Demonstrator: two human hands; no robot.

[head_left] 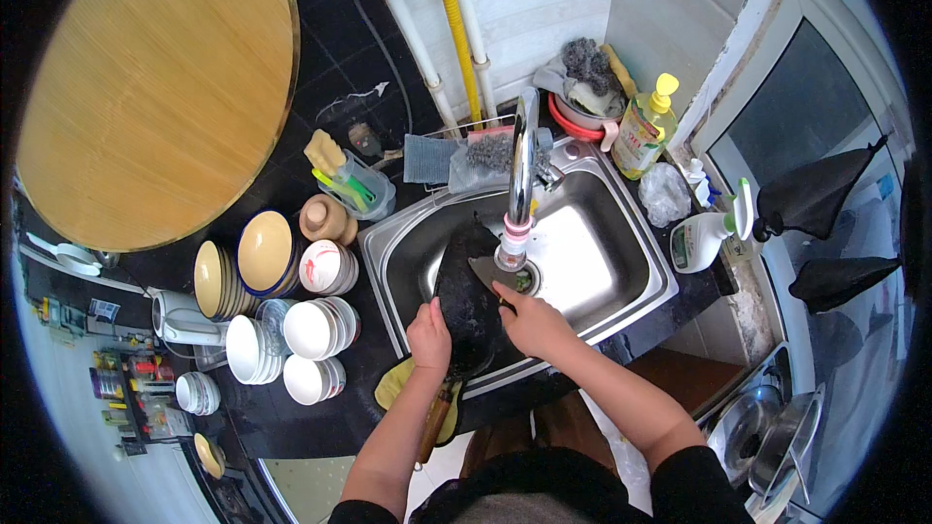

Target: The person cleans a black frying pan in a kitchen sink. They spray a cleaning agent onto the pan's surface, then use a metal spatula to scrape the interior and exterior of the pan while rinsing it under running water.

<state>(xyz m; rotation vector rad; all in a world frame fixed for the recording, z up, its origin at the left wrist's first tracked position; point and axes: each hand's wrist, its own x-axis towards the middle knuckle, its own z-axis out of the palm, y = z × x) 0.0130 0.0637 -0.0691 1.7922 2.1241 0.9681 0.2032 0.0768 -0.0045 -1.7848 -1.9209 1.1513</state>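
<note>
A black pan [466, 315] slants at the sink's [604, 262] eight o'clock, wooden handle [433, 425] toward seven, a metal-bladed knife [484, 271] over it pointing toward eleven.

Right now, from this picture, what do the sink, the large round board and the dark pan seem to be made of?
Sink: most likely stainless steel, smooth and shiny, from its silvery reflections.
Round board: wood, or a wood-look surface; fine grain lines cross its tan face.
Dark pan: probably metal, perhaps iron; its black, uneven surface leaves this open.
</note>
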